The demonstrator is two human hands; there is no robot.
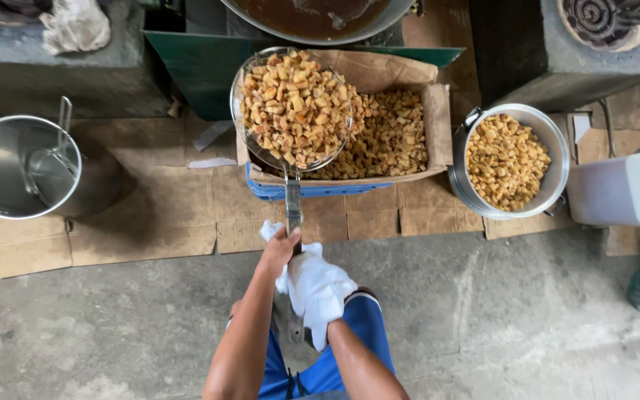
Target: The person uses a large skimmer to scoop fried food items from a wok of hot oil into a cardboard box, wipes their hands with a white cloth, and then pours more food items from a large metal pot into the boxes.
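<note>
While both hands grip its long handle, a round wire skimmer (292, 108) heaped with golden fried cubes hangs tilted over a paper-lined crate (409, 159) that already holds a bed of the same cubes. Nearer the basket, the bare left hand (281, 248) is closed round the handle; the right hand (318, 292), wrapped in a white cloth, clasps it lower down. Just right of the crate a steel pot (509, 161) is nearly full of fried pieces. Far left, an empty steel pot (20, 167) holds only a ladle. Above, a wok (320, 16) contains brown oil.
</note>
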